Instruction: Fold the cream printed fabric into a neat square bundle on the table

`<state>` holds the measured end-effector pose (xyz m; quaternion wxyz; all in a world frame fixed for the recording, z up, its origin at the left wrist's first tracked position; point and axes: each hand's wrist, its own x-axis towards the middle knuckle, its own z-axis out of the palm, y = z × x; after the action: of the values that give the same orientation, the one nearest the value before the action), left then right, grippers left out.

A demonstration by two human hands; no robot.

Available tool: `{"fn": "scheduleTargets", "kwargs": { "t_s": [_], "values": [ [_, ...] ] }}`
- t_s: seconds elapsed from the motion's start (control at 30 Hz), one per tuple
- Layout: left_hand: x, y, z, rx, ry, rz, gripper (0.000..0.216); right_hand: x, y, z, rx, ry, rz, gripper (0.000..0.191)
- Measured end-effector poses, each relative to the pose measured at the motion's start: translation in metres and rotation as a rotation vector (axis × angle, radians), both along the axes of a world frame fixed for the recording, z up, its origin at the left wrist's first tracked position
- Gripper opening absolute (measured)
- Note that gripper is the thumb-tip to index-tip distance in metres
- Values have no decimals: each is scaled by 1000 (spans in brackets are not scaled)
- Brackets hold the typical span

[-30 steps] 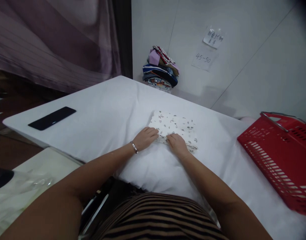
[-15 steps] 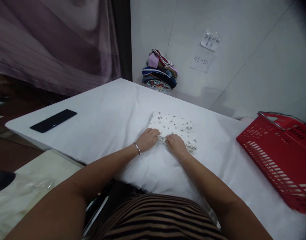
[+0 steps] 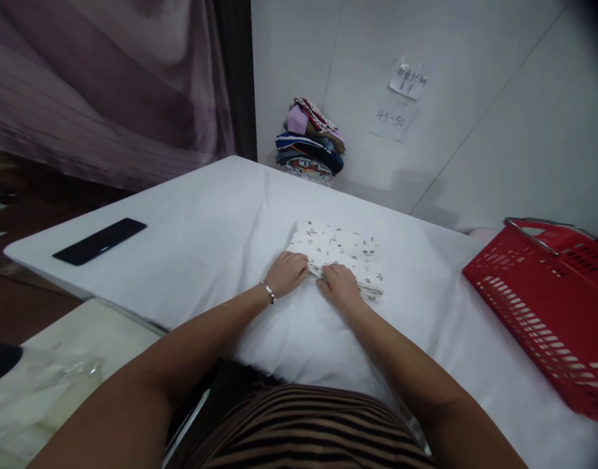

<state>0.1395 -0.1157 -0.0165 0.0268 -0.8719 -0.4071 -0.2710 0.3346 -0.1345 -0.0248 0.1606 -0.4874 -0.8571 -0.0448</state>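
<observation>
A folded white cloth [image 3: 339,244] with small grey-green prints lies on the white-covered table [image 3: 215,221]. Its layered edge faces me. My left hand [image 3: 288,272], with a silver bracelet at the wrist, grips the near left corner of this cloth, fingers curled over the edge. Close beside it, my right hand [image 3: 339,284] has its fingers bent over the middle of the same edge, thumb low at the layers. The undersides of both hands are hidden.
A red plastic basket [image 3: 548,312] with a metal handle stands at the right. A black flat object [image 3: 99,241] lies on the table's left. Behind the far edge rises a stack of folded clothes [image 3: 310,140] against the wall. Paper signs [image 3: 389,119] hang there.
My right hand has shifted slightly left and down along the cloth's near edge, its thumb now lower. My left hand stays at the corner. The view has moved a little.
</observation>
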Motion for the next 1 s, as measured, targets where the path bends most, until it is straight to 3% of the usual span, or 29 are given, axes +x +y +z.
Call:
{"fn": "scheduleTargets", "kwargs": {
  "t_s": [0.2,0.4,0.57,0.73,1.0],
  "values": [
    [2,3,1,-23,-16,29,11,0,3,3,-2,-3,-22,22],
    [-1,0,5,11,-11,2,15,6,5,9,8,-4,59,26],
    [-7,-9,-3,37,90,-66,19,7,2,1,36,-45,118,24],
    [-11,-13,-6,73,104,-13,32,7,1,-5,96,-22,132,24],
    [-21,-15,-9,90,161,4,27,5,-6,-13,138,-28,137,23]
  ]
}}
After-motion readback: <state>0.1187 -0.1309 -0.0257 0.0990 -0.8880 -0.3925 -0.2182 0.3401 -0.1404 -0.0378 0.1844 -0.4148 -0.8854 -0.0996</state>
